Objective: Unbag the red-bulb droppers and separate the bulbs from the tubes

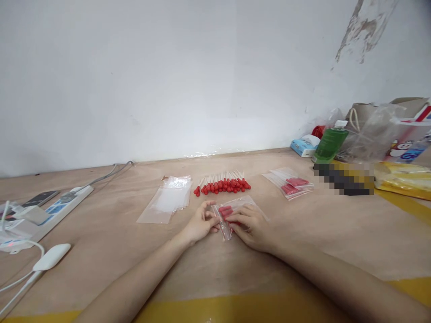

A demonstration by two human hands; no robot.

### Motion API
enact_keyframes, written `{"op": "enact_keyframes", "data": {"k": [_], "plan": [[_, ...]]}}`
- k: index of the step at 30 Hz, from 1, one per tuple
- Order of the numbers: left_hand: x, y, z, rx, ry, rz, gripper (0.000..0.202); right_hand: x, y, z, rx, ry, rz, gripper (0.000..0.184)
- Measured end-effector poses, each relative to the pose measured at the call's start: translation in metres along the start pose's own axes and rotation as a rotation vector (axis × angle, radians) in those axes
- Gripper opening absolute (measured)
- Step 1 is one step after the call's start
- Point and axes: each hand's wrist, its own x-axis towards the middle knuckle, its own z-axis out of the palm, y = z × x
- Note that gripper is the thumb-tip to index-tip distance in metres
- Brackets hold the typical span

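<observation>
A small clear zip bag (225,230) with red-tipped items inside lies on the table between my hands. My left hand (202,223) pinches its left edge near the seal between thumb and fingers. Across the bag's right part, my right hand (252,226) closes with bent fingers over the red tips and partly hides them. Just beyond, a row of pale sticks with red heads (222,185) lies side by side, heads toward me. To the left are several flat clear bags (171,197). Filled bags with red contents (292,184) are stacked on the right.
At the left sit a white power strip (63,211) with plugs, a phone (41,198) and a white cable adapter (52,257). A green bottle (332,142), a blue tissue pack (303,146), plastic bags (373,134) and a yellow packet (404,179) crowd the right, near the wall.
</observation>
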Motion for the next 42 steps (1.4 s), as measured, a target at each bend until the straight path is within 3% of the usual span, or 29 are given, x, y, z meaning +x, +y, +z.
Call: {"op": "enact_keyframes", "data": {"k": [3,8,16,19,22,29,32,37,42], "plan": [[0.003,-0.001,-0.005,-0.024,-0.028,0.054,0.055,0.001,0.006,0.001,-0.019,0.021,-0.003,0.018],[0.004,-0.007,-0.002,-0.040,0.021,0.191,0.051,0.012,0.012,0.007,-0.030,-0.007,-0.051,0.019],[-0.005,0.003,0.001,-0.231,0.046,-0.070,0.078,0.022,0.022,0.018,0.024,-0.012,0.119,0.021],[-0.005,0.003,0.001,-0.214,0.066,-0.095,0.081,0.021,0.022,0.018,0.058,-0.012,0.123,0.020],[-0.005,0.001,0.001,-0.196,0.064,-0.073,0.077,0.022,0.022,0.016,0.049,-0.016,0.047,0.022],[-0.002,-0.005,-0.007,-0.056,-0.056,0.090,0.071,0.025,0.025,0.009,-0.200,-0.069,-0.296,0.035],[-0.003,-0.004,-0.007,-0.031,-0.164,0.120,0.066,0.032,0.024,0.002,-0.275,-0.067,-0.382,0.033],[-0.006,-0.003,-0.005,0.003,-0.326,0.179,0.059,0.044,0.019,-0.012,-0.362,-0.172,-0.559,0.021],[-0.004,-0.004,-0.008,0.040,-0.354,0.191,0.065,0.043,0.020,-0.011,-0.302,-0.117,-0.602,0.019]]}}
